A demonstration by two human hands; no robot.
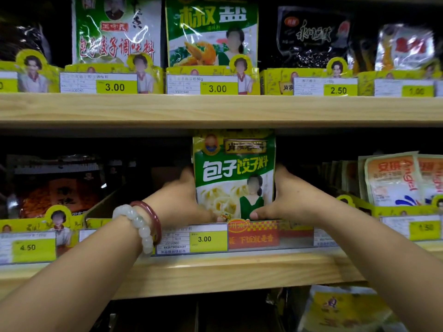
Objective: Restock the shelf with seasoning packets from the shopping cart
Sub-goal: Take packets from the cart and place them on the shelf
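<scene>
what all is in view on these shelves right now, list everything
green dumpling seasoning packet: 1, green and white, upright on middle shelf, held between both hands
wooden shelves: 2, light wood, upper and middle
upper shelf packets: about 5 facings, green, black, silver, in yellow trays
price tags: several, yellow and white, along shelf fronts
dark red packets: stack, middle shelf left
orange and white packets: row, middle shelf right
yellow packet: 1, below, lower right
bracelets: 2, white beads and dark red, left wrist
left hand: on packet's left edge
right hand: on packet's right edge

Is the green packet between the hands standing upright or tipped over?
Upright. The green packet stands front-on, print level, its bottom behind the price strip, left hand and right hand pressing its sides.
</scene>
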